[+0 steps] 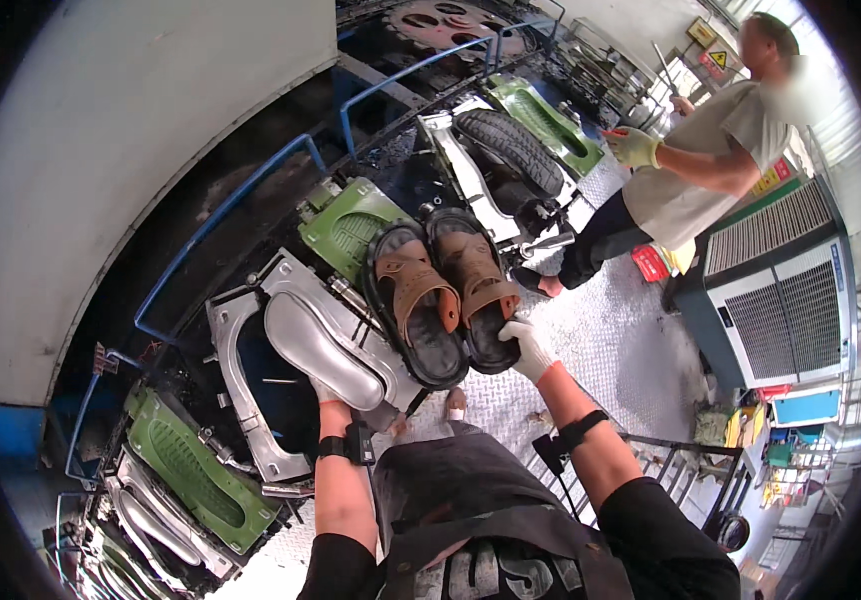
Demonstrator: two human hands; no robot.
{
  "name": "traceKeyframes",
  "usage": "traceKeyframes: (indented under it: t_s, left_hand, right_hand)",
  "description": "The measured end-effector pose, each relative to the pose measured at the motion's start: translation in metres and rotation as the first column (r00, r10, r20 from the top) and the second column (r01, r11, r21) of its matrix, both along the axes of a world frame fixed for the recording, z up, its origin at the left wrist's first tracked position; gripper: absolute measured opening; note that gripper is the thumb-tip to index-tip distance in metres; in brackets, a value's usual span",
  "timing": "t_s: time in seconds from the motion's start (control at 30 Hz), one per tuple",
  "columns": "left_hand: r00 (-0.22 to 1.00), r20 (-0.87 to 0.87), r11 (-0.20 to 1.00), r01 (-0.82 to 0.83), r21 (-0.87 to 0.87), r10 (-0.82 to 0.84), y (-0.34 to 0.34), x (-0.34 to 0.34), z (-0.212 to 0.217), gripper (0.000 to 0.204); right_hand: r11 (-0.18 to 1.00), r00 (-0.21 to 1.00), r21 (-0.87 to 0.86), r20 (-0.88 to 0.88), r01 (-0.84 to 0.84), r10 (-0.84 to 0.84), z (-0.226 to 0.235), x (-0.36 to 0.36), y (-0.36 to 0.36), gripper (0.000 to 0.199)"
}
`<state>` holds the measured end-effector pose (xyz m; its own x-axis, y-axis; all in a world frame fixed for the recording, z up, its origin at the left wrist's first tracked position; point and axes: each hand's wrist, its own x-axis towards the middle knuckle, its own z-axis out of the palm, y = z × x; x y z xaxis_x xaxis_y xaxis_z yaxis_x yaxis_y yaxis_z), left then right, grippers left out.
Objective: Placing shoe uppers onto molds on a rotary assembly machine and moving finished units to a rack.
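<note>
Right hand, gloved: forearm angled up and leftward, fingers closed at the heel of one of two brown sandals, which sit side by side, toes away from the wearer. Left hand: at the near end of the silver sole-shaped form, mostly hidden; grip cannot be told. Edges: metal mould frame just left; green mould just beyond. Open room: patterned floor, right of right hand.
</note>
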<state>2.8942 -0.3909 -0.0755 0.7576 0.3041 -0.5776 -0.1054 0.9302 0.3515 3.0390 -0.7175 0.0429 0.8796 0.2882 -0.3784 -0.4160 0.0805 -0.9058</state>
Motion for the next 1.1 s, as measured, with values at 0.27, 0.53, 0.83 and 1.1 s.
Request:
traceKeyframes:
  t_s: [0.27,0.53,0.83,1.1]
  left_hand:
    - [0.852,-0.184,0.066,0.175,0.982,0.49,-0.047,-0.02,0.117,0.034]
    - [0.688,-0.716,-0.577,0.634,0.515,0.117,-0.132,0.106,0.214,0.049]
    - [0.575,-0.225,-0.462,-0.305,0.833,-0.787,-0.324,0.086,0.277,0.022]
    - [-0.598,-0.467,0.244,-0.748,0.617,-0.651,-0.631,-0.114,0.474,0.019]
  right_hand:
    - [0.958,0.999,-0.284,-0.046,-0.032,0.02,0.047,0.006,0.012,0.045]
    - [0.789,0.91,-0.61,0.281,-0.077,0.306,0.035,-0.03,0.001,0.076]
    - [0.688,0.996,-0.723,0.002,-0.063,0.094,0.029,-0.216,-0.218,0.042]
    - [0.623,0.919,-0.748,-0.046,0.228,-0.391,-0.017,-0.361,-0.333,0.039]
